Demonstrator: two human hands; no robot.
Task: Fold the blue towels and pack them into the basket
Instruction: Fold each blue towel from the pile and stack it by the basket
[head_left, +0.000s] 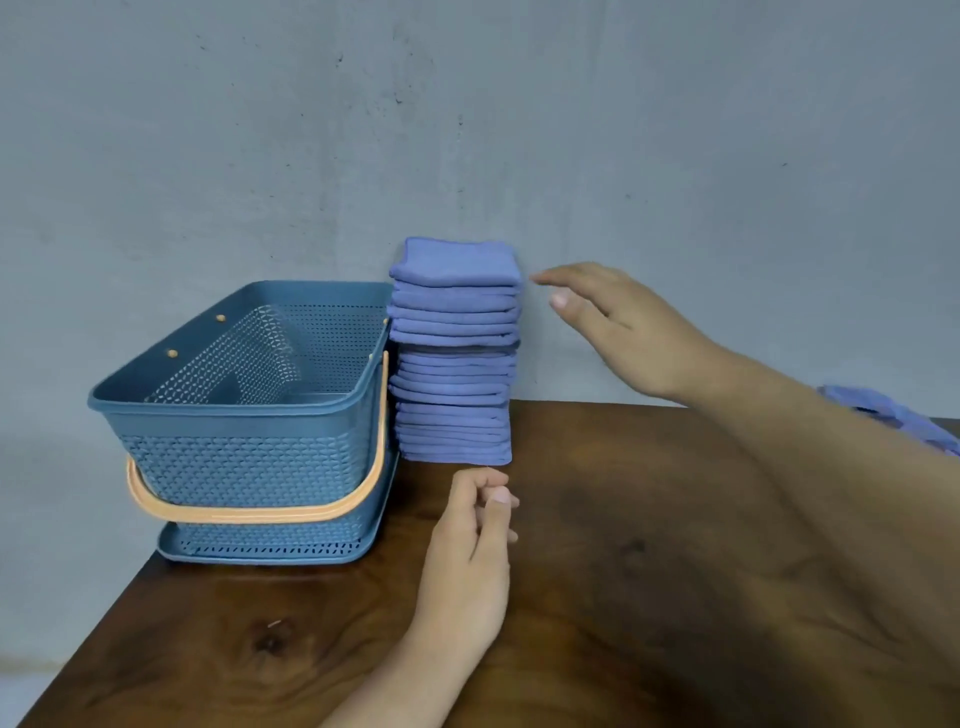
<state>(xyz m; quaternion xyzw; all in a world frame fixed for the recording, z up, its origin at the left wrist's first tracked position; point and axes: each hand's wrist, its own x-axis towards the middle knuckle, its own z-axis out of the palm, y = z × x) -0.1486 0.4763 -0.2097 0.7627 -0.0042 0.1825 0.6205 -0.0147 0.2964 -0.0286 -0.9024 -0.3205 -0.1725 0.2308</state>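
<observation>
Stack of folded blue towels (454, 353) is standing on the table (623, 571), pressing against the basket (249, 415) on its left. We're hovering our right hand (623, 327) just beside the stack's top, fingers straight and slightly spread, gripping nothing. Our left hand (467, 545) is sitting just before the stack's base, fingers curled in, holding nothing. Loose blue cloth (893, 415) is lying at far right.

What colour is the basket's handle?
Orange; the handle shows best in the head view.
</observation>
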